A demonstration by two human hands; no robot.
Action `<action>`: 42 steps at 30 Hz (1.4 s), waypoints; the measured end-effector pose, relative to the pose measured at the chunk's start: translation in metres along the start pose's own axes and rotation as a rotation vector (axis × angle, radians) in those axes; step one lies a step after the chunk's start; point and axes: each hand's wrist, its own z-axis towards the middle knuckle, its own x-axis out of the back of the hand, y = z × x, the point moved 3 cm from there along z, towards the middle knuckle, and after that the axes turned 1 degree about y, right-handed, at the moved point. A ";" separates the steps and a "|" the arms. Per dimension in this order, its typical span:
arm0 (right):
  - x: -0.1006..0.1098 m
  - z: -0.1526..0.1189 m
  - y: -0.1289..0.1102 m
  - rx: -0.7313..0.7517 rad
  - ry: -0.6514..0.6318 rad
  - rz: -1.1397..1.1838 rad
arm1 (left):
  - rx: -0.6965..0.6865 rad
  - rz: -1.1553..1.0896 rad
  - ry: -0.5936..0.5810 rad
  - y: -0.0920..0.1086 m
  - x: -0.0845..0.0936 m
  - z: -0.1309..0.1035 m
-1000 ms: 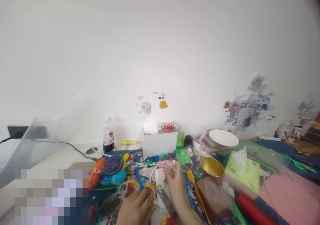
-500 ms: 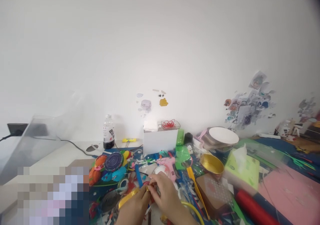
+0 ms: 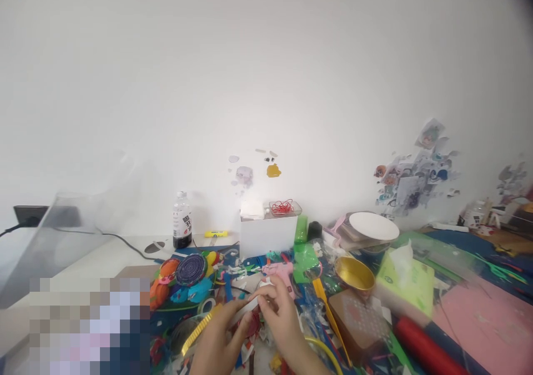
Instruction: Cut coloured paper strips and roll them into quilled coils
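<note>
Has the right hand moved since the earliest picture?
Yes. Against the white box, the right hand has shifted left and a little lower in the view.

Open air above, crowded table (image 3: pixel 95 258) below.
A hand could pass over the gold bowl (image 3: pixel 355 273); the white box (image 3: pixel 268 236) and upright bottle (image 3: pixel 182 222) stand in the way farther back.
</note>
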 end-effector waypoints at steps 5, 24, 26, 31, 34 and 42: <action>0.001 0.000 -0.017 0.126 -0.085 -0.152 | 0.113 -0.060 -0.056 -0.004 0.001 0.003; -0.008 -0.004 -0.006 0.343 -0.247 -0.917 | 0.038 0.437 -0.146 0.005 0.004 -0.002; -0.009 -0.004 -0.004 0.340 -0.224 -0.922 | 0.051 0.400 -0.151 0.003 0.004 -0.001; -0.009 -0.006 -0.006 0.315 -0.183 -0.922 | 0.064 0.353 -0.151 0.002 0.004 0.000; -0.007 -0.006 -0.012 0.315 -0.162 -0.897 | 0.060 0.338 -0.139 0.003 0.006 0.002; -0.006 -0.005 -0.014 0.302 -0.171 -0.900 | 0.026 0.319 -0.085 -0.003 0.005 0.002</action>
